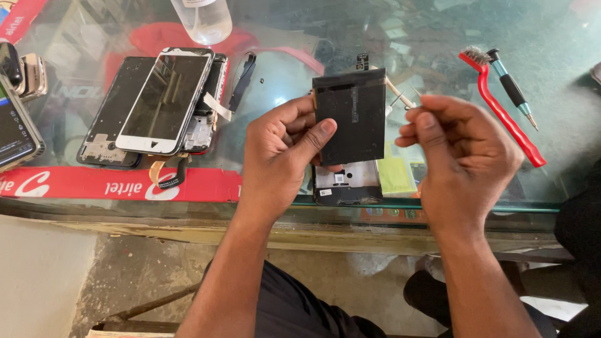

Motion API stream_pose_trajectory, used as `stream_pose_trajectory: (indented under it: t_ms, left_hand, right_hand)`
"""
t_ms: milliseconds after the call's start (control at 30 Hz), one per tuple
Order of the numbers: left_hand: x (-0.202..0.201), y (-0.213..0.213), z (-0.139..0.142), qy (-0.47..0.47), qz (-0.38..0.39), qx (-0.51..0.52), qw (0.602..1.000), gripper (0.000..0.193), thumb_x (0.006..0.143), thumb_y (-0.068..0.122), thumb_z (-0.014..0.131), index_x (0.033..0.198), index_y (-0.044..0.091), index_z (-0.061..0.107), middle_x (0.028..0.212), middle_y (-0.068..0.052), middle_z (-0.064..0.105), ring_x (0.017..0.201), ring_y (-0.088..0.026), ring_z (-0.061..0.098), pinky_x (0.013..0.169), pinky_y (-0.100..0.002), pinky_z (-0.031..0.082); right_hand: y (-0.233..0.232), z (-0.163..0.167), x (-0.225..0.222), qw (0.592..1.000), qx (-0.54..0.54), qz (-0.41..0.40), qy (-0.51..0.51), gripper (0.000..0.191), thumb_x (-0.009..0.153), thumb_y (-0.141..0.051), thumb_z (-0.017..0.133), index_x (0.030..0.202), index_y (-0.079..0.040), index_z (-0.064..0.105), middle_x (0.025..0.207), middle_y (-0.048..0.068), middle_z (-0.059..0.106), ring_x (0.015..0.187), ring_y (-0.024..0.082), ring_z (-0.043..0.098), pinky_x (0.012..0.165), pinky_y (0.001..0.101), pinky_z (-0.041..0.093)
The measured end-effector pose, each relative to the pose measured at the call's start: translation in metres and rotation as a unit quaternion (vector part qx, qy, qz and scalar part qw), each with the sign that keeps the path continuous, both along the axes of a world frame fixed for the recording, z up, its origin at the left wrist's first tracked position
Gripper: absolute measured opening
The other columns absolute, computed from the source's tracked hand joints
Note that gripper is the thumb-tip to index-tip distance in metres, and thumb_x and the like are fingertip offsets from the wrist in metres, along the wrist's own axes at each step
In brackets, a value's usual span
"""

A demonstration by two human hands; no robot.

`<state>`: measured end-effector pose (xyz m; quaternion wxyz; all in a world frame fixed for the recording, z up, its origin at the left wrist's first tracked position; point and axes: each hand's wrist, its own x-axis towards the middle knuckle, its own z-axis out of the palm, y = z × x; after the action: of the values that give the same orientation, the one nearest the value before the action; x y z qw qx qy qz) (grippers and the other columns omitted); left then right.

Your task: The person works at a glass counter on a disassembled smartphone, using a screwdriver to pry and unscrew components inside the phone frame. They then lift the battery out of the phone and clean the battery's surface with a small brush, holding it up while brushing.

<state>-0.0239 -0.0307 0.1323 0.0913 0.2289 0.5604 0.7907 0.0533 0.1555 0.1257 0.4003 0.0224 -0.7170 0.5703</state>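
The fingers [311,139] of the left hand [278,159] are clamped on a flat black battery [350,116], thumb across its front face near the lower left corner and the rest curled behind, so that it stands upright above the near edge of the glass bench [551,25]. The right hand [466,156] hovers just beside the battery's right edge with its fingers [418,119] pinched together on what looks like fine tweezers [400,97]; only the thin tips show, so the grip itself is hard to read. The work seems to be at the stage of inspecting or prepping the battery before it goes into a phone, and the next move would call for a steady left grip while the pinched tool meets the edge or connector end. Directly below the battery lies an opened phone body [341,184] with a yellow-green pad [395,175] next to it. Farther left rest a white-framed screen [166,100] stacked over other dismantled phones, and to the right a red-handled brush [501,109] beside a small screwdriver [512,87].
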Motion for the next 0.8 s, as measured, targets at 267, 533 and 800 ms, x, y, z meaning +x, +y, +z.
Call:
stream_pose_trajectory:
  t_ms: [267,533,800]
  left_hand:
    - [-0.004,0.0,-0.007,0.002,0.017,0.073,0.997,0.043,0.102,-0.012,0.049,0.144,-0.004,0.052,0.123,-0.012,0.07,0.104,-0.014,0.07,0.089,-0.028,0.064]
    - [-0.014,-0.006,-0.02,-0.049,-0.027,0.175,0.983,0.045,0.111,0.01,0.045,0.156,0.01,0.043,0.11,-0.009,0.062,0.09,-0.012,0.06,0.074,-0.027,0.047]
    - [-0.01,-0.013,-0.007,-0.088,-0.084,0.177,0.977,0.077,0.109,0.052,0.054,0.165,0.001,0.041,0.112,-0.012,0.058,0.084,-0.016,0.051,0.072,-0.033,0.042]
  right_hand:
    - [0.024,-0.01,0.012,0.987,-0.128,-0.025,0.098,0.011,0.112,0.004,0.064,0.123,0.002,0.062,0.105,0.01,0.071,0.091,0.017,0.071,0.084,0.0323,0.064]
    - [0.068,-0.008,0.043,0.908,0.343,-0.209,-0.118,0.017,0.106,-0.003,0.078,0.122,0.001,0.072,0.111,0.01,0.073,0.096,0.019,0.07,0.09,0.0306,0.057]
    - [0.035,0.009,0.01,0.855,0.45,-0.197,-0.168,0.028,0.09,-0.017,0.081,0.114,-0.002,0.078,0.109,0.013,0.074,0.106,0.034,0.065,0.092,0.0445,0.052]
